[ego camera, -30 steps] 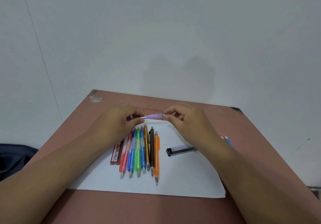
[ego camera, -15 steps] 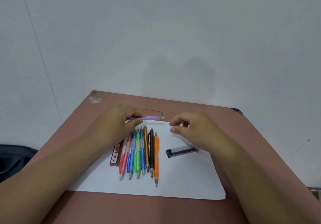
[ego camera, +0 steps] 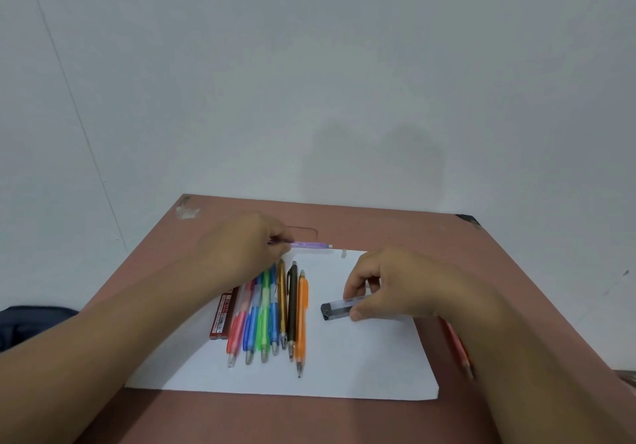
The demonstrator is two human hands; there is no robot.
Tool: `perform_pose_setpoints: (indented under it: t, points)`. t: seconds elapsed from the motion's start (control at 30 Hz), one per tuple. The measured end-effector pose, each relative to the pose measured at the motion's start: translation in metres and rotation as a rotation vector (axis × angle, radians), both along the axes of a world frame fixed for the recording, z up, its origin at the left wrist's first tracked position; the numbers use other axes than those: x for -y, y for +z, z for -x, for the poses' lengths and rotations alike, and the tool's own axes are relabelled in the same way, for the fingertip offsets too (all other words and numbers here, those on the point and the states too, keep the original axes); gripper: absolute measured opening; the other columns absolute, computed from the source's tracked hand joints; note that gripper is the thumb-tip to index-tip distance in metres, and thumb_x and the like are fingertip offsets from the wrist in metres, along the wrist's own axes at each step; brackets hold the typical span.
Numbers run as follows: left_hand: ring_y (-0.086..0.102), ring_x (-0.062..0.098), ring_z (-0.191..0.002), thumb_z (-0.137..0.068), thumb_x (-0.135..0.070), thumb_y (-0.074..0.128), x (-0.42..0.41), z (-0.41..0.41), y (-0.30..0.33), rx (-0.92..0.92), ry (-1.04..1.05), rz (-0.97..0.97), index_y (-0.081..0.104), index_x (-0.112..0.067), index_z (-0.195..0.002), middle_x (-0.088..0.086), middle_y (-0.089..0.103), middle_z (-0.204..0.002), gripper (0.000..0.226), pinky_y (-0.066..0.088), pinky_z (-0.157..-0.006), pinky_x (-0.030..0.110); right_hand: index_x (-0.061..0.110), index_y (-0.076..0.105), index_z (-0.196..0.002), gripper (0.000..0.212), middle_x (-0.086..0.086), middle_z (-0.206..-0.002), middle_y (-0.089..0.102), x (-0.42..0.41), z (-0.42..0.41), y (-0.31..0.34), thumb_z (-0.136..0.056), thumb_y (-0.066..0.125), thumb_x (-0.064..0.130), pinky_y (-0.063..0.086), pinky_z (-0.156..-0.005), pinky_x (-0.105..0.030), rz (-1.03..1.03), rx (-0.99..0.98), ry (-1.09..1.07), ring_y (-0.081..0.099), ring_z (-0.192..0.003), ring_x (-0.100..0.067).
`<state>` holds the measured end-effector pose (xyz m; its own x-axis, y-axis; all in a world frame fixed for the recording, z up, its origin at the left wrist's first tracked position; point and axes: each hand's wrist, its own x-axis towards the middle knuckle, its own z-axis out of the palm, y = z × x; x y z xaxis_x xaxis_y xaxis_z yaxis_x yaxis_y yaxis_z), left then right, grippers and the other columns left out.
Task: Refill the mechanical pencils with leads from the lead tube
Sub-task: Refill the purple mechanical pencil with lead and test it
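While the left hand (ego camera: 241,254) grips the purple pencil (ego camera: 309,245) beyond the white paper (ego camera: 361,364), the right hand (ego camera: 385,285) pinches the lead tube (ego camera: 335,308) lying on that paper; light, slick plastic, best held mid-body, its leads brittle.

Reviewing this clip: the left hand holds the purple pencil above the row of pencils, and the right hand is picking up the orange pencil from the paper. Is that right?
Not quite. In the head view the right hand pinches the grey lead tube lying on the white paper, not the orange pencil, which lies untouched in the row. The rest stands: the left hand holds the purple pencil above the row.
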<state>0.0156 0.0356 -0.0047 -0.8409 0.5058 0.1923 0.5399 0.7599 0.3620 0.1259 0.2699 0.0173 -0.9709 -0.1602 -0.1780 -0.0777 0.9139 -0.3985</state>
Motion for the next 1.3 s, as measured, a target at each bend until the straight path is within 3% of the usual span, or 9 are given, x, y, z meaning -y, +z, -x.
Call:
perform_pose_setpoints:
  t: [0.23, 0.37, 0.47, 0.57, 0.7, 0.83, 0.97, 1.1, 1.3]
  points:
    - [0.063, 0.005, -0.093, -0.097, -0.031, 0.058, -0.025, 0.013, -0.004, 0.034, -0.023, 0.052, 0.074, -0.036, -0.115, -0.014, 0.071, -0.113, 0.024, 0.056, -0.087, 0.033, 0.038, 0.075, -0.092, 0.017, 0.024, -0.088, 0.067, -0.006, -0.003, 0.0, -0.076, 0.081, 0.043, 0.045, -0.066, -0.016, 0.097, -0.054, -0.037, 0.055, -0.072, 0.004]
    - [0.06, 0.001, -0.095, -0.097, -0.033, 0.061, -0.024, 0.013, -0.004, 0.061, -0.026, 0.022, 0.072, -0.037, -0.118, -0.015, 0.069, -0.117, 0.025, 0.054, -0.087, 0.029, 0.037, 0.074, -0.089, 0.016, 0.022, -0.077, 0.062, -0.006, -0.004, 0.0, -0.076, 0.082, 0.042, 0.041, -0.058, -0.01, 0.189, -0.137, -0.09, 0.053, -0.065, 0.003]
    - [0.057, -0.006, -0.088, -0.096, -0.035, 0.063, -0.023, 0.008, 0.0, 0.115, -0.02, -0.063, 0.07, -0.038, -0.119, -0.019, 0.065, -0.114, 0.024, 0.048, -0.075, 0.019, 0.034, 0.074, -0.089, 0.016, 0.014, -0.083, 0.067, -0.002, -0.002, -0.004, -0.077, 0.083, 0.039, 0.045, -0.062, -0.011, 0.283, -0.23, -0.154, 0.058, -0.068, 0.001]
    - [0.055, -0.018, -0.084, -0.094, -0.041, 0.063, -0.02, -0.005, 0.008, 0.209, -0.049, -0.283, 0.071, -0.047, -0.106, -0.036, 0.061, -0.099, 0.016, 0.037, -0.072, 0.013, 0.034, 0.074, -0.087, 0.014, 0.01, -0.081, 0.067, 0.002, 0.002, -0.009, -0.078, 0.083, 0.038, 0.046, -0.062, -0.016, 0.329, -0.301, -0.179, 0.056, -0.065, 0.001]
    - [0.062, -0.009, -0.099, -0.089, -0.046, 0.066, -0.012, -0.023, 0.015, 0.371, -0.23, -0.473, 0.07, -0.054, -0.109, -0.027, 0.072, -0.104, 0.022, 0.048, -0.092, 0.028, 0.036, 0.073, -0.085, 0.013, 0.004, -0.079, 0.07, 0.005, 0.003, -0.011, -0.078, 0.083, 0.041, 0.046, -0.059, -0.019, 0.408, -0.344, -0.224, 0.057, -0.062, -0.005]
    - [0.065, 0.003, -0.102, -0.086, -0.035, 0.072, -0.014, -0.027, 0.005, 0.33, -0.232, -0.552, 0.071, -0.057, -0.102, -0.019, 0.074, -0.101, 0.027, 0.052, -0.099, 0.042, 0.038, 0.074, -0.083, 0.012, 0.002, -0.079, 0.07, 0.008, 0.002, -0.01, -0.077, 0.084, 0.04, 0.049, -0.061, -0.027, 0.484, -0.372, -0.218, 0.061, -0.068, -0.013]
    - [0.066, 0.003, -0.107, -0.09, -0.021, 0.071, -0.014, -0.025, 0.002, 0.354, -0.217, -0.621, 0.074, -0.054, -0.096, -0.018, 0.075, -0.104, 0.034, 0.049, -0.104, 0.045, 0.033, 0.077, -0.085, 0.01, 0.006, -0.077, 0.071, 0.012, 0.002, -0.01, -0.078, 0.085, 0.033, 0.048, -0.06, -0.016, 0.568, -0.326, -0.219, 0.057, -0.063, 0.0]
    - [0.067, 0.008, -0.108, -0.093, -0.017, 0.067, -0.012, -0.026, 0.006, 0.407, -0.222, -0.689, 0.078, -0.043, -0.098, -0.01, 0.076, -0.104, 0.029, 0.048, -0.105, 0.044, 0.026, 0.079, -0.088, 0.011, 0.003, -0.079, 0.074, 0.015, 0.004, -0.011, -0.079, 0.086, 0.026, 0.056, -0.067, -0.025, 0.692, -0.272, -0.214, 0.065, -0.068, -0.007]
    - [0.069, 0.01, -0.103, -0.099, -0.014, 0.057, -0.01, -0.026, 0.007, 0.41, -0.18, -0.703, 0.079, -0.033, -0.097, -0.009, 0.077, -0.103, 0.028, 0.051, -0.102, 0.043, 0.03, 0.079, -0.088, 0.012, 0.006, -0.081, 0.074, 0.015, 0.005, -0.013, -0.079, 0.085, 0.026, 0.058, -0.071, -0.029, 0.658, -0.303, -0.193, 0.065, -0.071, -0.005]
